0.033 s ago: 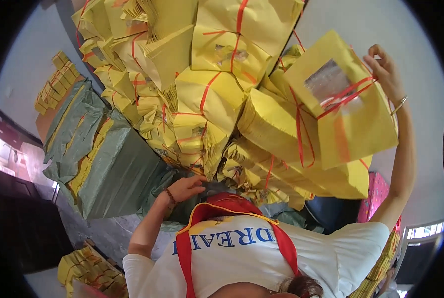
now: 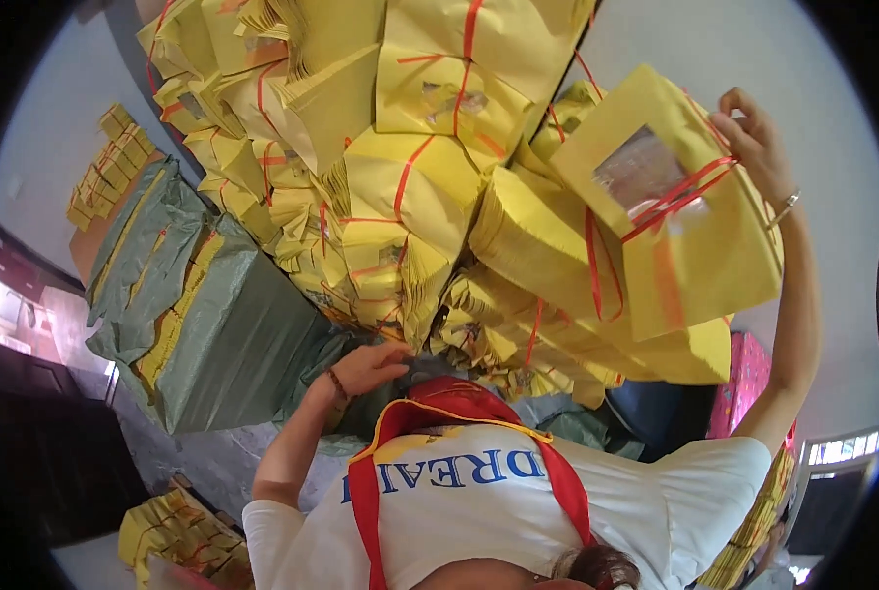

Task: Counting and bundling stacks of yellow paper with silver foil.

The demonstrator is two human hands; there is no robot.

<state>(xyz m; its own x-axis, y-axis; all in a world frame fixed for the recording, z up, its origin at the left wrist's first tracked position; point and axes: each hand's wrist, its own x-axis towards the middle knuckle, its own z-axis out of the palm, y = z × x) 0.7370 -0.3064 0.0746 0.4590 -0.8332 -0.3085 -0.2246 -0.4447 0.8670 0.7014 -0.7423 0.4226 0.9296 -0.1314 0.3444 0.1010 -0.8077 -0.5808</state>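
My right hand (image 2: 749, 133) is raised at the far right, fingers curled around the red strap (image 2: 680, 197) of a bundle of yellow paper bags (image 2: 700, 265). The bundle hangs tilted against a long stack of yellow bags (image 2: 548, 236); a clear window shows on its front. What exactly my fingertips grip at its edge is partly hidden. Low in front of my body, my left hand (image 2: 371, 369) is held loosely, fingers slightly bent and thumb apart, with nothing visible in it. It is nearest the lower end of the piled yellow bundles (image 2: 376, 285) and my red apron (image 2: 454, 398).
More strapped yellow bundles (image 2: 449, 84) rise high ahead. At left stands a large grey-green woven sack (image 2: 243, 334), torn open over yellow paper. Small bundles (image 2: 115, 167) sit beyond it, others (image 2: 179, 536) at lower left. A pink patterned item (image 2: 739, 388) stands at right.
The bundle and my right hand have shifted very slightly left and tilted a little. My left hand stays almost where it was.
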